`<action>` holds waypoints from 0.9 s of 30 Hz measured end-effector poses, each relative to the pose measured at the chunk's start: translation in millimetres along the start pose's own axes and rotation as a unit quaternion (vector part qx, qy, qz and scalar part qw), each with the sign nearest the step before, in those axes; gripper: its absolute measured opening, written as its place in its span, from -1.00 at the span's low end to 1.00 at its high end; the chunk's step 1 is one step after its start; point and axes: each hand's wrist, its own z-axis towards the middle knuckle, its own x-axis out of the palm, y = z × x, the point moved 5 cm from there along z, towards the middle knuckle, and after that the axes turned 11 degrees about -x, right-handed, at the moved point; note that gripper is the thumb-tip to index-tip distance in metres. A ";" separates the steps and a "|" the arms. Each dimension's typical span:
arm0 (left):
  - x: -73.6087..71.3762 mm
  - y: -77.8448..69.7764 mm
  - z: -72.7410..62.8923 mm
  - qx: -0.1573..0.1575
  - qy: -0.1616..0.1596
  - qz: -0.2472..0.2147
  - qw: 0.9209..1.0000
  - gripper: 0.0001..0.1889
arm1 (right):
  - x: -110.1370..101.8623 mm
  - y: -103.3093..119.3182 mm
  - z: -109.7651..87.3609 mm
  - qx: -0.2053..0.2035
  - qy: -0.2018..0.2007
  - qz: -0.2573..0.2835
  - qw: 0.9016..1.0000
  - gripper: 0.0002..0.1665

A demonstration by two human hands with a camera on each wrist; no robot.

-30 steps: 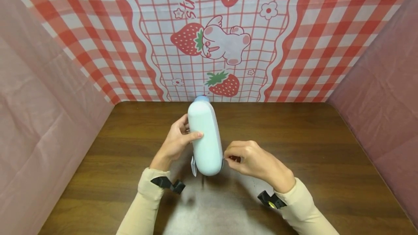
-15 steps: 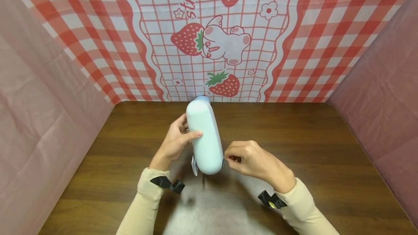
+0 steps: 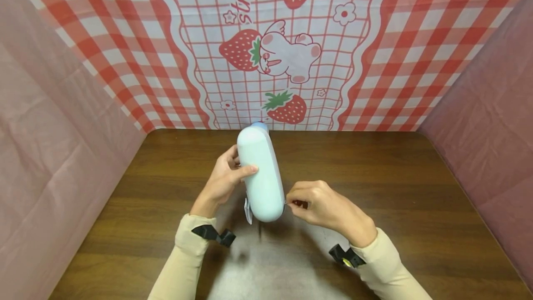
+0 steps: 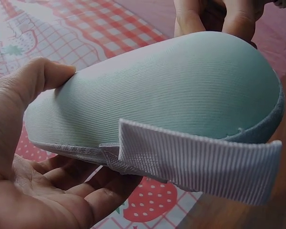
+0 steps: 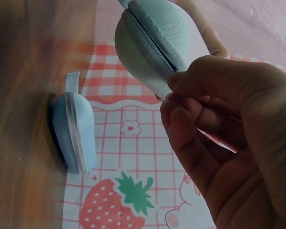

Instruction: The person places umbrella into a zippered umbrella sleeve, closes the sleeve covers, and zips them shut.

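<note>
A mint-green zippered case (image 3: 261,179), long and rounded, is held up off the table, tilted. My left hand (image 3: 220,177) grips its left side, thumb on the ribbed top face and fingers beneath, as the left wrist view also shows. A pale ribbon tab (image 4: 200,160) sticks out from the case's left edge. At the near right end my right hand (image 3: 325,205) pinches a small zipper pull, mostly hidden between thumb and forefinger. In the right wrist view the grey zipper (image 5: 150,38) runs along the case's edge up to those fingertips.
A blue zippered case (image 5: 75,133) with a ribbon tab stands at the table's back edge, mostly hidden behind the green one in the head view. The brown wooden table (image 3: 374,165) meets a strawberry-printed cloth (image 3: 291,59) behind and pink cloth (image 3: 62,105) at the sides.
The green case has tilted slightly, its far end shifting a little to the left. My right hand keeps its pinch in nearly the same place.
</note>
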 end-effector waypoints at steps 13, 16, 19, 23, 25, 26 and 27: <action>-0.2 -1.0 -0.5 -0.008 -0.023 -0.006 1.000 -0.34 | -0.1 0.0 -0.5 -0.003 -0.005 0.002 1.000 -0.72; -0.2 -0.7 -0.5 -0.011 -0.025 -0.003 1.000 -0.34 | 0.3 0.1 -0.4 -0.004 -0.003 0.002 1.000 -0.73; 0.1 -0.4 -0.2 -0.013 -0.026 0.001 1.000 -0.34 | 0.5 -0.2 -0.7 -0.005 -0.001 0.000 1.000 -0.73; 0.3 -0.3 -0.5 -0.014 -0.030 -0.002 0.999 -0.33 | 0.4 -0.8 -1.5 -0.001 -0.001 0.000 1.000 -0.73; 0.3 -0.2 -0.8 -0.014 -0.033 -0.002 0.999 -0.33 | 0.7 -0.8 -1.6 0.001 0.000 0.001 1.000 -0.73; 0.2 0.0 -0.8 -0.015 -0.034 -0.002 0.999 -0.34 | 0.9 -0.8 -1.6 0.001 0.001 0.002 1.000 -0.73; 0.0 0.3 -0.8 -0.015 -0.036 -0.001 0.999 -0.34 | 1.2 -0.8 -1.6 0.002 0.003 0.002 1.000 -0.73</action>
